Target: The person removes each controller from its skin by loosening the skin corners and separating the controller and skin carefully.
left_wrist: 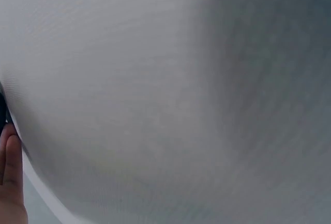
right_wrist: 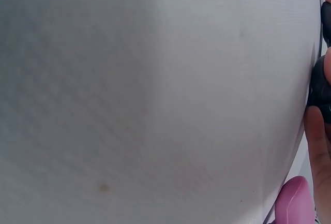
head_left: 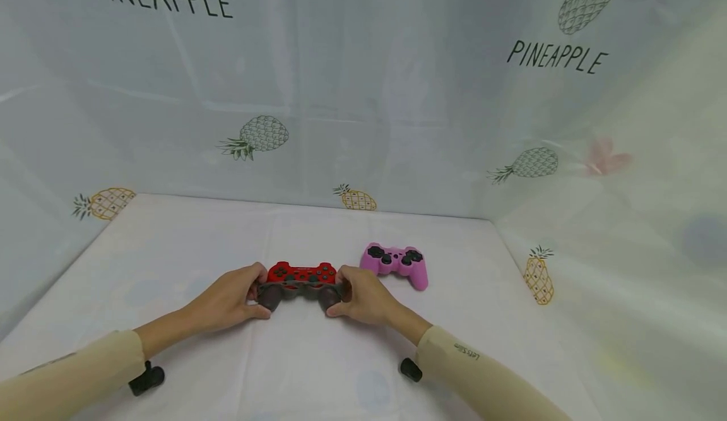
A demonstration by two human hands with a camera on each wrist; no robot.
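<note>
A red game controller with dark handles lies near the middle of the white-covered table in the head view. A dark greyish edge runs along its near side; whether that is a separate cover I cannot tell. My left hand grips the left handle between thumb and fingers, and my right hand does the same on the right handle. The right wrist view catches one dark handle beside my fingers at its right edge. In the left wrist view only part of my left hand shows.
Just beyond my right hand lies a pink game controller with black buttons. A white cloth covers the table. Pineapple-printed sheets hang behind it and at the sides. Small black devices sit at both wrists.
</note>
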